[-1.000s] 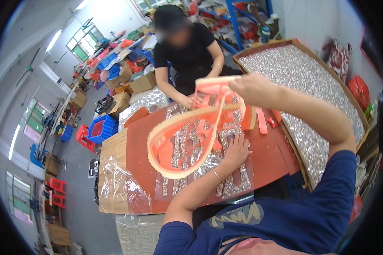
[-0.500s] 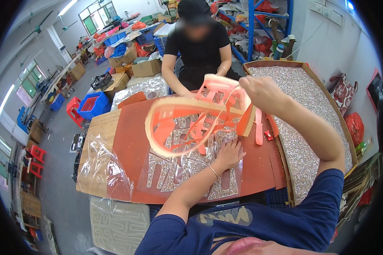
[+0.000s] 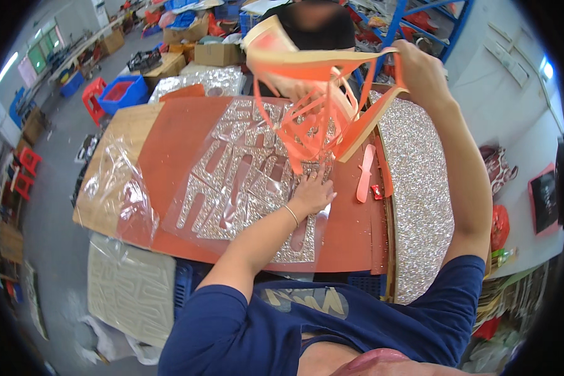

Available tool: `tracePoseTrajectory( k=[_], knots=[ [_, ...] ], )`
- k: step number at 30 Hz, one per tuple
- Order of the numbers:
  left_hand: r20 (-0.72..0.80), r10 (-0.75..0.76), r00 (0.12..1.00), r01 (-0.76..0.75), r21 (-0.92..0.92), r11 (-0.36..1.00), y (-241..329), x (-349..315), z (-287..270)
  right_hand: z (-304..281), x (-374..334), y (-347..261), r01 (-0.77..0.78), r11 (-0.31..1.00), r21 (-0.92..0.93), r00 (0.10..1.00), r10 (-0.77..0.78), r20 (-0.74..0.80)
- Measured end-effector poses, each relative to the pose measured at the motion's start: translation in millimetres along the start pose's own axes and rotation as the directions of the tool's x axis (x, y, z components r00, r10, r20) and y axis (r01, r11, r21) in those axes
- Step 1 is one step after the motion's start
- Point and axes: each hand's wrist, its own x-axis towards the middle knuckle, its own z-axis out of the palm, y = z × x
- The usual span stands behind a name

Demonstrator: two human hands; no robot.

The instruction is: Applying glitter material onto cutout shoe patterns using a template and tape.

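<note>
Cluttered workshop floor and blue shelving surround a red-brown work board (image 3: 169, 156) on a table. At the board's centre lies a glittery cut sheet (image 3: 244, 182) under clear film. Left hand (image 3: 310, 194) presses flat on it, fingers spread, gripping nothing. Right hand (image 3: 420, 72), at one o'clock, pinches the orange peeled-off waste strip (image 3: 313, 106), lifted above the sheet. Another person (image 3: 313, 25) works at twelve o'clock.

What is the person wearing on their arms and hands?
Both hands are bare, no gloves. The left hand has a thin bracelet at the wrist. The right hand wears nothing. Short dark blue sleeves cover only the upper arms; the forearms are bare.
</note>
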Motion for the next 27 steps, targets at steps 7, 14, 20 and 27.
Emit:
tracePoseTrajectory(
  k=[7, 14, 20, 27],
  knots=[
    [-0.075, 0.001, 0.997, 0.007, 0.110, 0.994, -9, -18, 15, -20, -18, 99, -0.292, 0.948, -0.127, 0.949, 0.270, -0.160],
    [-0.063, -0.026, 0.998, 0.032, 0.093, 0.995, -2, -14, 21, -70, -159, 302, -0.182, 0.847, -0.500, 0.978, 0.101, -0.185],
    [-0.076, -0.076, 0.994, 0.081, 0.057, 0.995, 1, -5, 25, -143, -356, 373, -0.476, 0.853, -0.216, 0.877, 0.441, -0.190],
    [-0.073, -0.138, 0.988, 0.140, 0.023, 0.990, -2, 22, 22, -139, -523, 279, -0.264, 0.903, -0.338, 0.964, 0.253, -0.077]
  ],
)
